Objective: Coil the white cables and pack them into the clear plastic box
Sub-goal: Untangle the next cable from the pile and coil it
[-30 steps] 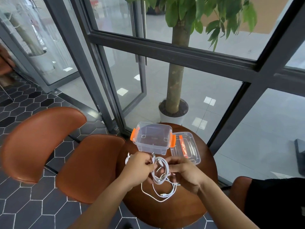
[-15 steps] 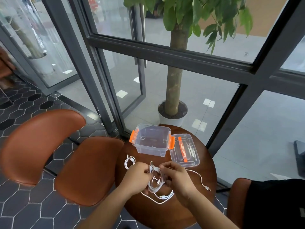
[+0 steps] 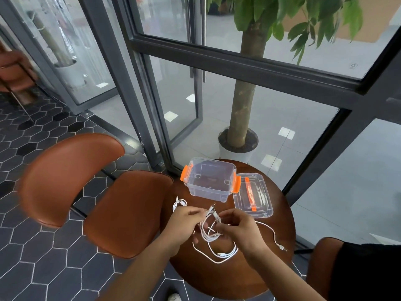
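White glossy cable (image 3: 209, 232) hangs in loose loops over the round wooden bench (image 3: 249, 276), its tail trailing on the wood. The left hand (image 3: 186, 222) pinches the top and the right hand (image 3: 238, 229) curls its fingers round the side. Behind stands the clear, orange-latched box (image 3: 209, 181), open, its lid (image 3: 252, 195) beside it. A small coil (image 3: 179, 204) is partly hidden by the left hand

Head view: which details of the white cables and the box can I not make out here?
All in the head view:
- White cable coil: loop count, hidden by fingers of the left hand and right hand.
- Small cable: its near part, behind the left hand.
- Loose plug right of the hands: type, too small.
- Clear plastic box: its floor, unclear through reflective walls.
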Demonstrator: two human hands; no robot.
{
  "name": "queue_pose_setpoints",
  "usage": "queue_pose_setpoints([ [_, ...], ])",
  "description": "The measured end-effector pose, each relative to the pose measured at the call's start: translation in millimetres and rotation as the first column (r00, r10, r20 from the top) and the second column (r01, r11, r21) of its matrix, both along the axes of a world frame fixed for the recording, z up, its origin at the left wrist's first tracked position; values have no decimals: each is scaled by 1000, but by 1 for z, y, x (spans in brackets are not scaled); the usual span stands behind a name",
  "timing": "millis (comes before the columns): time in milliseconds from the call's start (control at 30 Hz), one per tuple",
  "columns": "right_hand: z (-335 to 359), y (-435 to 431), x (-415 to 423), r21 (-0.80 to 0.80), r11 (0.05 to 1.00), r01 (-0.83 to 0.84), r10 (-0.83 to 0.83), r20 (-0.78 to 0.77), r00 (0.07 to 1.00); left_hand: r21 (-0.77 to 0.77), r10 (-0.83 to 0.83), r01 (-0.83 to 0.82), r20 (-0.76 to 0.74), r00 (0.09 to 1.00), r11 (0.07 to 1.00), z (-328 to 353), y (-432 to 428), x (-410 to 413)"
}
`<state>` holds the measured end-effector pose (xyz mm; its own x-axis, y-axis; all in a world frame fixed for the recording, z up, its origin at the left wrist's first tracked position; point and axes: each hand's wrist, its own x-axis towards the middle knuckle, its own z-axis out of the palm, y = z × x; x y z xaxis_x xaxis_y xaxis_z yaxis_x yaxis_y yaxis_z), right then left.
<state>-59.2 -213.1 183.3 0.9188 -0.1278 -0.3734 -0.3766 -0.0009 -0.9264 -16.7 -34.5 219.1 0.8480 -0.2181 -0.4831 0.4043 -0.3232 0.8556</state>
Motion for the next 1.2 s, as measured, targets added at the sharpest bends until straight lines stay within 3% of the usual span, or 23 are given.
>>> queue_pose_setpoints([
  [167, -7, 13, 18, -66, 997, -46, 44, -31, 999, -77, 169, -178, -108, 980, 981, -15, 13, 2],
  [367, -26, 39, 41, -115, 988, -104, 92, -111, 990, -84, 243, -257, -149, 959, 963, -41, 39, 10],
  [733, -78, 77, 76, -404, 881, -246, 186, -181, 966, 53, 317, -313, -154, 936, 948, -111, 69, 35],
  [933, -114, 99, 86, -432, 863, -262, 147, -282, 948, 150, 345, -322, -164, 924, 935, -157, 81, 43],
  [1200, -178, 130, 118, -434, 847, -305, 150, -356, 922, 332, 298, -270, -35, 954, 904, -234, 101, 65],
])
